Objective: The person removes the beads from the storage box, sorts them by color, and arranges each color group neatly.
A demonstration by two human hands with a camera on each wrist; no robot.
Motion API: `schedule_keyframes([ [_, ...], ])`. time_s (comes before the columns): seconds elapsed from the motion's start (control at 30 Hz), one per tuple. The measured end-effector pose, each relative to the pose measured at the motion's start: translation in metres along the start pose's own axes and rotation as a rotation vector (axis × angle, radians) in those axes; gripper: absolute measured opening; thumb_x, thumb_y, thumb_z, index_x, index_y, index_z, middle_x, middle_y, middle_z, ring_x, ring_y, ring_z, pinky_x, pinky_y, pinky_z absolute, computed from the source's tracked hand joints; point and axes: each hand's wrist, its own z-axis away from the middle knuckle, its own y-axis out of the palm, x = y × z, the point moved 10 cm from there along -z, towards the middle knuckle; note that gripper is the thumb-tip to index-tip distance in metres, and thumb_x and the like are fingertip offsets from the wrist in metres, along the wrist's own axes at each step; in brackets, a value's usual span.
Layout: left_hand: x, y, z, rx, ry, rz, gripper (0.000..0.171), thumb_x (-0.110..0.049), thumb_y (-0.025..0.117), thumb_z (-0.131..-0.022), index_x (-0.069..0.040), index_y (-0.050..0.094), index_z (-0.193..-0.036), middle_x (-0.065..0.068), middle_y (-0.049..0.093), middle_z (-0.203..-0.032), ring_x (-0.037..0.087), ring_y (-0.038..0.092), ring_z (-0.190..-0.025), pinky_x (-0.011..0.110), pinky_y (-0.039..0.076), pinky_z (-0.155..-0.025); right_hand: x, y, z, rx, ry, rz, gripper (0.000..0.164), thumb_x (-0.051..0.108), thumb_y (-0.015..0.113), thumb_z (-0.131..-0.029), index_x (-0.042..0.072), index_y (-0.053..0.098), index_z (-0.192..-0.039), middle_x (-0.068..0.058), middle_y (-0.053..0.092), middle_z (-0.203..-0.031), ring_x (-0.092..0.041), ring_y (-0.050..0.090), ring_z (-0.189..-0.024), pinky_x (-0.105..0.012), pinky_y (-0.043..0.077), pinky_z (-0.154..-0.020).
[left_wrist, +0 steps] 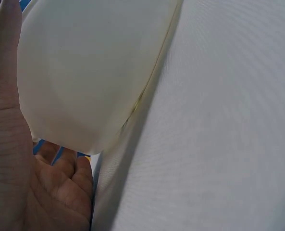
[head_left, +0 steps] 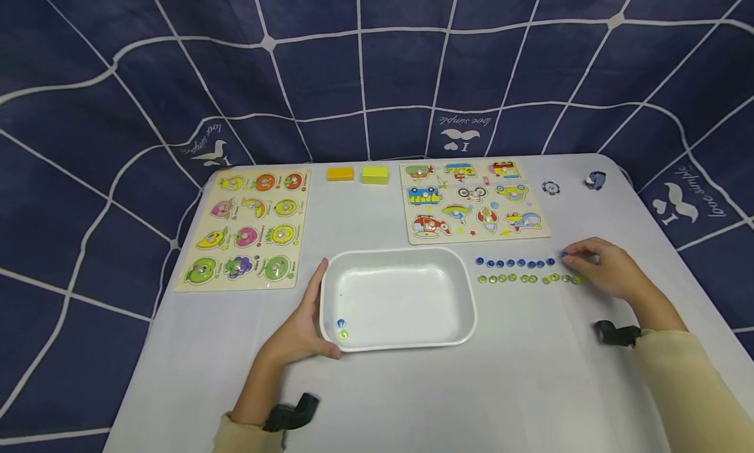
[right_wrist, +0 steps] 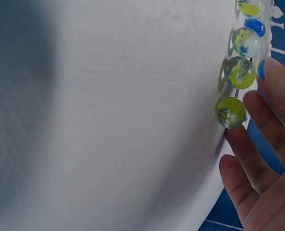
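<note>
fingers of the right hand (head_left: 607,270) reach to the right end of the blue marble row (head_left: 514,263), their tips at the last blue marble; from the head view i cannot tell whether they pinch it. in the right wrist view the fingers (right_wrist: 257,159) lie straight and a little apart, just beside the yellow-green marbles (right_wrist: 231,111), with nothing plainly held. the row of yellow-green marbles (head_left: 530,279) runs just near of the blue row, both to the right of the white tray (head_left: 453,289).

the left hand (head_left: 303,328) rests against the tray's left wall, thumb up along the far part of that side and fingers relaxed at the near left corner; the left wrist view shows the open palm (left_wrist: 17,159) touching the tray's outer wall (left_wrist: 94,72). inside the tray, in its near left corner, lie one blue marble (head_left: 340,323) and one yellow-green marble (head_left: 343,334), touching or nearly so.

on the white table (head_left: 530,387), at the far left, lies a fruit peg puzzle (head_left: 244,229); at the far right of centre a vehicle peg puzzle (head_left: 471,201). between them at the far edge sit an orange block (head_left: 340,174) and a yellow block (head_left: 375,175). further right are a small dark blue disc (head_left: 550,188) and a small blue figure (head_left: 595,181). a dark blue cloth (head_left: 377,67) with white lines hangs behind.
</note>
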Motion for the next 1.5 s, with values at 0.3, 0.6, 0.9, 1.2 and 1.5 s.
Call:
schedule_keyframes([
  [0.3,-0.001,0.000,0.001,-0.002,0.001,0.010,0.142,-0.049,0.089,-0.051,-0.029,-0.010,-0.151,-0.005,0.012,-0.159,0.025,0.016,-0.147,0.013,0.024,-0.107,-0.002,0.008,-0.004,0.053,0.017,0.001,0.045,0.040,0.055,-0.094,0.001,0.058,-0.116,-0.025,0.052,-0.123,-0.045,0.042,-0.118,-0.067,0.031,-0.096],
  [0.6,-0.001,0.000,0.002,-0.003,-0.003,-0.003,0.142,-0.050,0.089,-0.051,-0.030,-0.010,-0.151,-0.007,0.010,-0.159,0.022,0.011,-0.148,0.042,0.016,-0.115,0.002,0.008,-0.006,0.043,0.002,0.011,0.039,0.034,0.063,-0.090,0.002,0.063,-0.110,-0.022,0.052,-0.120,-0.040,0.045,-0.113,-0.063,0.034,-0.095],
  [0.9,0.004,-0.002,0.001,-0.008,-0.020,-0.018,0.146,-0.058,0.087,-0.047,-0.030,-0.010,-0.151,-0.011,0.008,-0.159,0.016,0.008,-0.148,0.058,0.007,-0.113,0.023,-0.009,0.003,-0.083,0.005,-0.026,0.050,0.051,0.056,-0.090,0.007,0.062,-0.114,-0.017,0.053,-0.121,-0.037,0.043,-0.114,-0.056,0.039,-0.087],
  [1.2,0.003,-0.001,-0.001,-0.007,-0.010,-0.017,0.147,-0.058,0.087,-0.045,-0.028,-0.011,-0.151,-0.009,0.007,-0.160,0.017,0.008,-0.148,0.057,0.007,-0.114,0.143,-0.011,0.036,-0.332,-0.391,-0.119,0.015,0.025,0.067,-0.088,0.014,0.069,-0.099,0.005,0.064,-0.097,-0.001,0.049,-0.086,-0.020,0.040,-0.073],
  [1.5,0.001,-0.002,-0.001,-0.004,0.032,-0.010,0.146,-0.055,0.088,-0.045,-0.030,-0.009,-0.151,-0.002,0.007,-0.160,0.022,0.009,-0.148,0.010,0.012,-0.111,0.247,0.053,0.065,-0.113,-0.606,-0.246,0.015,0.031,0.067,-0.087,0.024,0.069,-0.100,0.019,0.061,-0.092,0.001,0.054,-0.086,-0.025,0.049,-0.069],
])
